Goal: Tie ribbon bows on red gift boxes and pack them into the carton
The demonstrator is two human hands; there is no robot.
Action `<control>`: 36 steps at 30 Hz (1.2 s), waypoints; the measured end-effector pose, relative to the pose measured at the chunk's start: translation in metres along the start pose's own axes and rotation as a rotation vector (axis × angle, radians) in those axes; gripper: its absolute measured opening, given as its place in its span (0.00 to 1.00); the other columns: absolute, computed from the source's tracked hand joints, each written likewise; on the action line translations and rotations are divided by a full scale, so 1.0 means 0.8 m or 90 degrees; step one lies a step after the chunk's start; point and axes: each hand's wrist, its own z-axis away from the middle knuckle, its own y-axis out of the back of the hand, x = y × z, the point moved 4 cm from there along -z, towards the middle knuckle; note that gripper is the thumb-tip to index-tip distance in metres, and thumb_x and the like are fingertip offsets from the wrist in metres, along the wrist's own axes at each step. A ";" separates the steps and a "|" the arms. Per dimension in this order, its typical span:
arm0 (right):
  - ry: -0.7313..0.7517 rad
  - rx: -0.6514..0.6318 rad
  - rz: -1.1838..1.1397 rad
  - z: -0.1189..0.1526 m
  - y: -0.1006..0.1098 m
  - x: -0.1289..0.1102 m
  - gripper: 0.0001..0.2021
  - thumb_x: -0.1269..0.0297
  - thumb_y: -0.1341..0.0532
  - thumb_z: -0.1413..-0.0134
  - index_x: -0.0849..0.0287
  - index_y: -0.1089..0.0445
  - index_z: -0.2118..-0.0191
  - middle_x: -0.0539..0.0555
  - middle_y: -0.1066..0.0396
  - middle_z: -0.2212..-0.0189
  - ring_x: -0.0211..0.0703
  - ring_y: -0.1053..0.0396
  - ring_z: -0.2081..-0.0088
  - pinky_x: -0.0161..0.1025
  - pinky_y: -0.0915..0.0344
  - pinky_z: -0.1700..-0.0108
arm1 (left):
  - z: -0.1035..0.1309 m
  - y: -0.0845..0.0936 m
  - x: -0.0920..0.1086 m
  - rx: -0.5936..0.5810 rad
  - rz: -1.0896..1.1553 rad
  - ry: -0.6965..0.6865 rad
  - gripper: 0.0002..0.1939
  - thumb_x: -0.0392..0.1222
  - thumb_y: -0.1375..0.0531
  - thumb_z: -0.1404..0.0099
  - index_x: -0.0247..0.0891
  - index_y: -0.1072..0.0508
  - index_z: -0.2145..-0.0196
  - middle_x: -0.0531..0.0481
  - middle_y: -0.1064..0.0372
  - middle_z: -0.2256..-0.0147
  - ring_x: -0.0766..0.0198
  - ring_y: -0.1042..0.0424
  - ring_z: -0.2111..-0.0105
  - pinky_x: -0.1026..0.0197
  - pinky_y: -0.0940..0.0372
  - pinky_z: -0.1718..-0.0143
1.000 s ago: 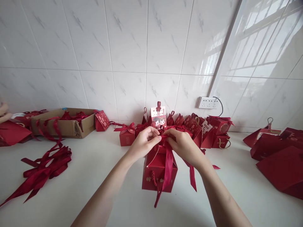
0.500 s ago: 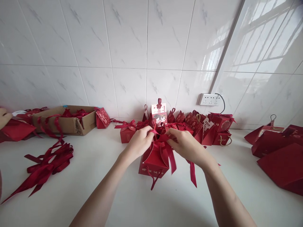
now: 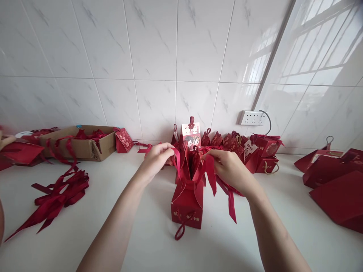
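A red gift box (image 3: 187, 204) with gold lettering and a twisted cord handle (image 3: 181, 228) stands upright on the white table in front of me. Its top flaps are partly spread. On the left of the box top, my left hand (image 3: 160, 155) pinches one end of a dark red ribbon (image 3: 177, 160). Opposite it, my right hand (image 3: 228, 164) grips the ribbon's other part, and a loose tail hangs below the fingers. Another ribbon strip (image 3: 231, 207) dangles under my right wrist.
Several finished-looking red boxes (image 3: 265, 145) line the tiled wall, beside a power strip (image 3: 252, 118). A cardboard box (image 3: 104, 149) of ribbons and a ribbon heap (image 3: 64, 192) lie left. Folded red boxes (image 3: 340, 196) sit right. Another person's hand (image 3: 7, 140) shows at far left.
My hands have moved apart, the left one leftward and the right one slightly right. The box's flaps have opened wider at the top, and the box sits a little nearer to me.
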 end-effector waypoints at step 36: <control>-0.043 0.193 -0.426 0.001 0.010 -0.002 0.15 0.56 0.36 0.53 0.58 0.40 0.78 0.45 0.40 0.82 0.32 0.44 0.80 0.32 0.45 0.78 | 0.008 0.021 0.009 0.158 -0.056 -0.102 0.13 0.50 0.43 0.39 0.36 0.31 0.71 0.51 0.32 0.72 0.72 0.42 0.81 0.66 0.46 0.80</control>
